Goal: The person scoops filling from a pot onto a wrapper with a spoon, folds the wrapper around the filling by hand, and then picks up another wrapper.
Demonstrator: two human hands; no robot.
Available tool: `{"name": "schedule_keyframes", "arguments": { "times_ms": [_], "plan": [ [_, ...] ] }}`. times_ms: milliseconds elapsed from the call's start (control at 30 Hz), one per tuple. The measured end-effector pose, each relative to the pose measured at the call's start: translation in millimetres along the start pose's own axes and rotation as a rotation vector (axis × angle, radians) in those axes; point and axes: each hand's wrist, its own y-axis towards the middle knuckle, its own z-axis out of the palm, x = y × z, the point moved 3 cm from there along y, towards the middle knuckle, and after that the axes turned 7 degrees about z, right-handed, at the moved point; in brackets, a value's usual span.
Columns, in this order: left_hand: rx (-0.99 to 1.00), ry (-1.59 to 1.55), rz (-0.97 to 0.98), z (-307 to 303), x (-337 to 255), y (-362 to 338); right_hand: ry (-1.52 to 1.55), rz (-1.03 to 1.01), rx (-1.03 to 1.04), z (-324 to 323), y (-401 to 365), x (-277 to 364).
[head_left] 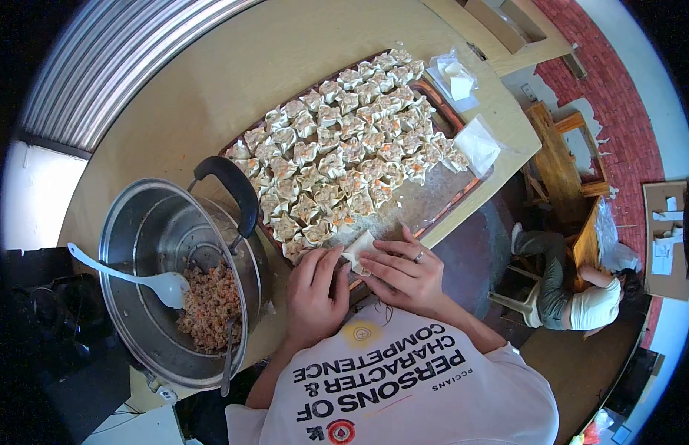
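My left hand and my right hand, which wears a ring, meet at the near edge of the tray. Between them is a pale dumpling wrapper, its upper corner sticking up above my fingers. The fingers of both hands are curled in around it; any filling inside is hidden. Just beyond my hands, rows of open-topped dumplings with orange-flecked filling cover most of the tray. The tray's floury near right part shows bare surface.
Left of my hands stands a large steel pot with minced filling, a white ladle and a metal spoon. Plastic packets with wrappers lie past the tray. At right, a person sits on a stool.
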Motion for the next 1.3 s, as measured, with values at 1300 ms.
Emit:
{"name": "schedule_keyframes", "arguments": {
  "times_ms": [1300],
  "plan": [
    [0.045,-0.175,0.064,-0.9,-13.5,10.6,0.156,0.106,0.053,-1.0,-2.7,-8.0]
  ]
}}
